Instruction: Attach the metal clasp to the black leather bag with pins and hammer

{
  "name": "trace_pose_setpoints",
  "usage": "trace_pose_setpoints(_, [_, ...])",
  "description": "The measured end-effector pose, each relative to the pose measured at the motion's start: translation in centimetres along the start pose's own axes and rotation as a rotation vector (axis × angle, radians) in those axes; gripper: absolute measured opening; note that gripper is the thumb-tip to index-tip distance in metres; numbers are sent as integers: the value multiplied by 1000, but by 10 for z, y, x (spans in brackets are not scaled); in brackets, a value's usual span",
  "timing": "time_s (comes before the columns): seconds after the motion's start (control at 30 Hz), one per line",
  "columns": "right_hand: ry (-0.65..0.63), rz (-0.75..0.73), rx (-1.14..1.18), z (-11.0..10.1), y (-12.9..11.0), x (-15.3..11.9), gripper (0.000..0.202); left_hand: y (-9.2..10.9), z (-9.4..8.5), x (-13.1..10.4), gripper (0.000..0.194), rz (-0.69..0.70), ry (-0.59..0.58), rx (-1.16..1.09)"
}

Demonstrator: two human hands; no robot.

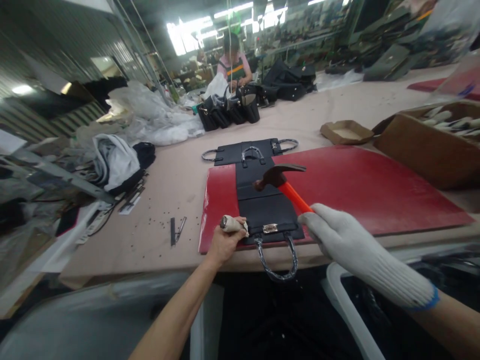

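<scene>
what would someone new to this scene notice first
The eye would probably go first to the hammer with its bright orange handle, held up near the middle by the white-gloved right hand over the black leather piece. Next comes the large red mat beneath that piece, spreading far to the right across the table. At the piece's near left edge, the bare left hand grips a pale wrapped tool.

Windows [189,36]: glaring white, blowing out
Ceiling tubes [233,10]: shining overhead
Left wall [33,50]: staying dim around one glowing spot
Red board [356,190]: catching a soft sheen
Metal plate [270,228]: glinting
Far background: blurring, looking hazy
Frame edges: stretching, leaning
</scene>
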State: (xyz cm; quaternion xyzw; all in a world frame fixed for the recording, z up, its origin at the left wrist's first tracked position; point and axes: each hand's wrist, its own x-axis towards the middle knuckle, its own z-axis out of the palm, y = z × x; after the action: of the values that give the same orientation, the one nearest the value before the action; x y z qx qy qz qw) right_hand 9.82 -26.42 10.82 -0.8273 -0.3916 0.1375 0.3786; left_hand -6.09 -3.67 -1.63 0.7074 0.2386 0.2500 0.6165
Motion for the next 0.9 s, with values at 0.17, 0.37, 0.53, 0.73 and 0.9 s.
trace_pose_setpoints(0.17, [-20, 136, 73, 11, 35, -3, 36, -3, -4, 0, 24, 8, -11, 10])
trace_pose_setpoints(0.37, [-26, 212, 127, 15, 51, -3, 37, 7, 1, 4, 19, 47, -57, 65])
trace_pose_setpoints(0.53, [-26, 113, 32, 12, 39, 7, 35, 15, 5, 8, 21, 49, -121, 134])
trace_pose_setpoints(0.73, [-76, -27, -53, 10, 18, 13, 35, 14, 8, 5, 22, 76, -104, 184])
trace_pose_setpoints(0.9, [-97, -72, -104, 2, -4, 9, 32, 14, 11, 4, 23, 68, -82, 159])
